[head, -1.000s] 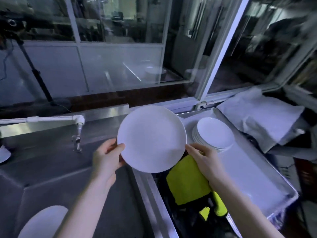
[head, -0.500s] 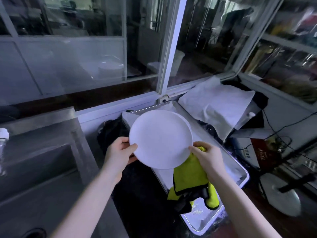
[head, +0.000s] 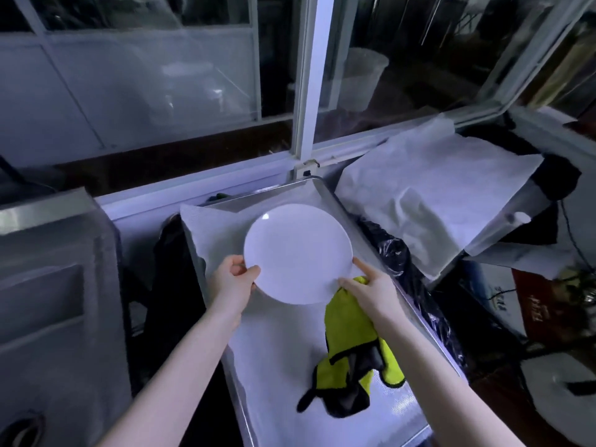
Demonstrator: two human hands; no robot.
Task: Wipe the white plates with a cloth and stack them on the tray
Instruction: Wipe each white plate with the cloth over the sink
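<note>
I hold a round white plate point(head: 298, 253) with both hands over the far half of the metal tray point(head: 325, 196), which is lined with white cloth. My left hand point(head: 230, 283) pinches the plate's left rim. My right hand point(head: 371, 293) grips the lower right rim and also holds a yellow-green cloth point(head: 350, 330) with black edging, which hangs down onto the tray. The plate hides the stack of plates seen earlier on the tray.
A steel sink unit point(head: 54, 285) stands to the left. A crumpled white cloth point(head: 429, 201) lies right of the tray, with black plastic point(head: 396, 253) between them. A window frame point(head: 309, 82) rises behind. A round white object point(head: 558, 395) sits at lower right.
The plate has travelled right from above the sink edge to over the tray, and lower toward it. My view swung right, leaving the tap and sink out of sight.
</note>
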